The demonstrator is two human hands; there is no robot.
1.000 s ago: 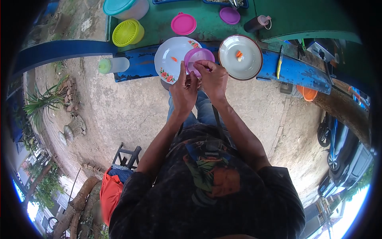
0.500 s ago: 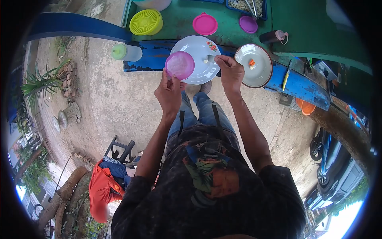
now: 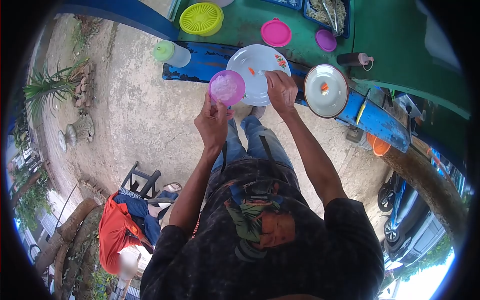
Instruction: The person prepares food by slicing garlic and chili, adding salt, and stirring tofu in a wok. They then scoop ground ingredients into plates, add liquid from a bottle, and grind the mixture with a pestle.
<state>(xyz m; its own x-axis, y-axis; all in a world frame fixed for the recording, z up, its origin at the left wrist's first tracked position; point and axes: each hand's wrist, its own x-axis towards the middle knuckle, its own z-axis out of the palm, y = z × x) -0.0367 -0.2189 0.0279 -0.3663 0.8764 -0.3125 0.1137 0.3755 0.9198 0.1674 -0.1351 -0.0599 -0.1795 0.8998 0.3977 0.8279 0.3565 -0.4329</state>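
My left hand [image 3: 212,120] holds a small purple tub [image 3: 226,87] with white food in it, just in front of the blue counter edge. My right hand [image 3: 281,90] rests fingers-down on the near rim of a white floral plate [image 3: 250,82], pinched over a white bit of food. A small orange piece [image 3: 251,71] lies on that plate. To the right stands a second white plate with a brown rim [image 3: 326,105], bearing an orange and white morsel.
On the green counter [image 3: 390,30] stand a yellow lidded tub [image 3: 201,19], a pink lid [image 3: 276,32], a purple lid [image 3: 326,40], a dark bottle [image 3: 354,59] and a noodle tray with tongs [image 3: 327,10]. A green-capped bottle [image 3: 171,53] lies at the counter's left. Behind me, an orange bag on a chair [image 3: 125,225].
My hands parted: the left carried the purple tub leftward off the plate, the right went to the floral plate's rim. The view also shifted, so the counter sits further right.
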